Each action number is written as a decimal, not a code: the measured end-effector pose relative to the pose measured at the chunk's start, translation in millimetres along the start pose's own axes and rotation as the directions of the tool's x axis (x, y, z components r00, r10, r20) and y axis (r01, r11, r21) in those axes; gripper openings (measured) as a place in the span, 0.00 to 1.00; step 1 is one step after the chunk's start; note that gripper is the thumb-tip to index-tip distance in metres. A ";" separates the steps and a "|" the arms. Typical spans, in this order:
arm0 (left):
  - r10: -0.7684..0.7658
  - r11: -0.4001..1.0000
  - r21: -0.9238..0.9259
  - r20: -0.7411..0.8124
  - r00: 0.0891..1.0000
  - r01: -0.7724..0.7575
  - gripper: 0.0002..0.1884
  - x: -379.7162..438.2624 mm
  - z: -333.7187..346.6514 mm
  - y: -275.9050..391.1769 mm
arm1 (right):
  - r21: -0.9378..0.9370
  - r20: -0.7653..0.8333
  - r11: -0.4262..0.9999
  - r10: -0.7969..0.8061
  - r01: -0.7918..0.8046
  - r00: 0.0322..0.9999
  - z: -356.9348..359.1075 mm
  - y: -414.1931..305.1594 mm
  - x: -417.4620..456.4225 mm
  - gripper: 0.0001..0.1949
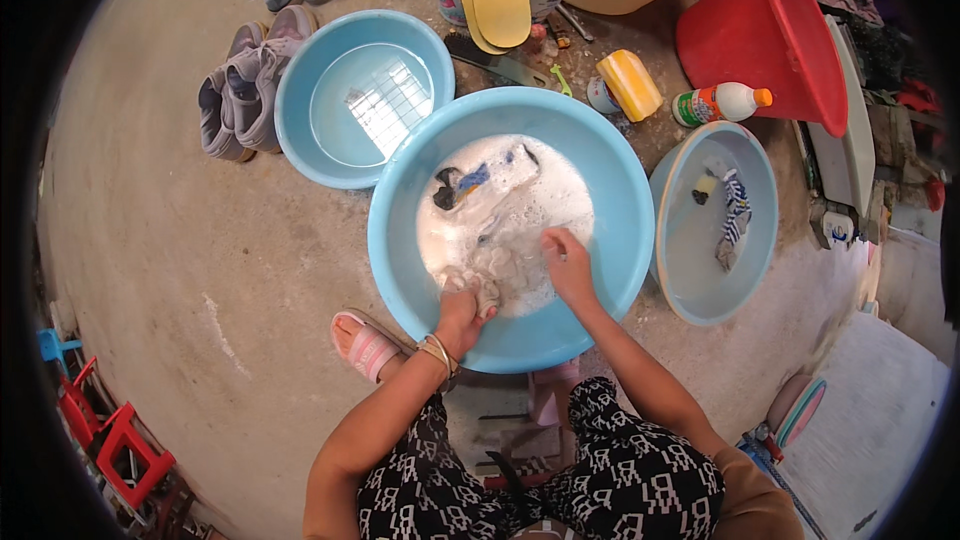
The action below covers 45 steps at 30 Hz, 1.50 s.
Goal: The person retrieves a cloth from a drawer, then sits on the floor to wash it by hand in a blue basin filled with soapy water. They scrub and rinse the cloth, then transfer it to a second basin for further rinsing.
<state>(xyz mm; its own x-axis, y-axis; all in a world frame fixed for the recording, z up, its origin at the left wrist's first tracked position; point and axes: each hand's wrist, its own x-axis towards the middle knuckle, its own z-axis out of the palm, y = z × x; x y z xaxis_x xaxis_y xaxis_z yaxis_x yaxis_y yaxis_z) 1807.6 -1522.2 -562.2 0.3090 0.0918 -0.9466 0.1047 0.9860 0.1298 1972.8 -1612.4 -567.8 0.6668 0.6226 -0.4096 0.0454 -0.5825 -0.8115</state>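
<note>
A large light-blue plastic basin of sudsy, cloudy water stands on the floor between my feet. My left hand, a bangle and a wristband on its wrist, grips a bunched pale cloth near the basin's front left. Over the water to the right is my right hand, its fingers curled; whether they pinch any fabric cannot be made out. Farther back in the foam floats a white fabric item with a blue patch and a black part.
A smaller blue basin of clear water adjoins at the back left. To the right, a pale basin holds striped socks. Behind are a yellow soap bar, bottle, brush and red bucket. Shoes stand left.
</note>
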 end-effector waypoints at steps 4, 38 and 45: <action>0.024 1.000 -0.012 -0.006 1.000 -0.024 0.15 -7.0 23.1 1.0 | -0.492 -0.068 0.809 -0.404 0.322 0.912 31.8 39.8 -4.1 0.11; 0.036 0.997 0.059 0.156 0.987 -0.046 0.11 -25.5 24.4 -4.1 | -0.120 -0.167 0.984 -0.153 0.133 0.974 -6.1 1.9 16.7 0.07; 0.090 0.996 0.005 -0.074 0.993 -0.090 0.16 -6.0 12.7 -5.2 | 0.211 0.152 0.971 0.078 -0.109 0.985 18.6 -3.8 8.1 0.07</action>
<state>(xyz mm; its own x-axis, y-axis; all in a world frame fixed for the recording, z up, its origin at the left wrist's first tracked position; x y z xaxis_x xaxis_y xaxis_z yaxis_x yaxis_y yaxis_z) 1817.2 -1529.6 -553.4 0.2467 0.1906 -0.9502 0.0807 0.9730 0.2161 1964.2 -1595.4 -575.7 0.5477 0.6474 -0.5301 -0.1857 -0.5237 -0.8314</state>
